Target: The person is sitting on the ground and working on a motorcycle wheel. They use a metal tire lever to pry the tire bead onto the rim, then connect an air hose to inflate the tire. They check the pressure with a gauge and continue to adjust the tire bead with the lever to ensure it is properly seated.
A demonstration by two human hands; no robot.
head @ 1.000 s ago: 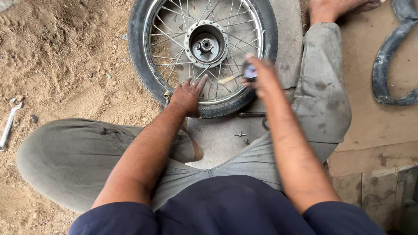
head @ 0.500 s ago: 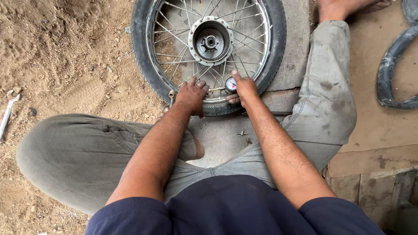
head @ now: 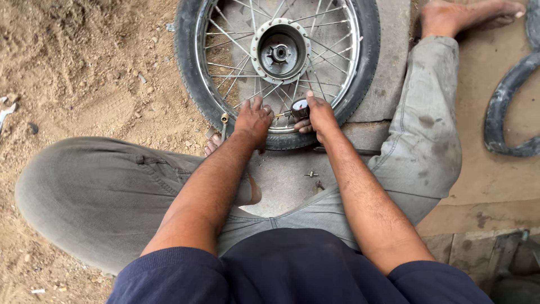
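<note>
A spoked motorcycle wheel with a black tyre (head: 188,67) lies flat on the ground in front of me, its grey hub (head: 279,52) in the middle. My left hand (head: 253,119) presses on the near rim and tyre, fingers spread over the spokes. Just to its right, my right hand (head: 320,115) holds a small round pressure gauge (head: 299,107) against the rim. A brass valve fitting (head: 224,119) sticks out by the tyre beside my left hand.
I sit with legs in grey trousers (head: 101,191) folded around a concrete slab (head: 388,50). Sandy dirt lies to the left, with a metal tool (head: 5,112) at the edge. A loose rubber tube (head: 503,107) curves at the right. Small metal parts (head: 311,174) lie between my arms.
My right hand has come down from above the wheel with the gauge and now rests at the near rim beside the left hand. The view has shifted slightly closer.
</note>
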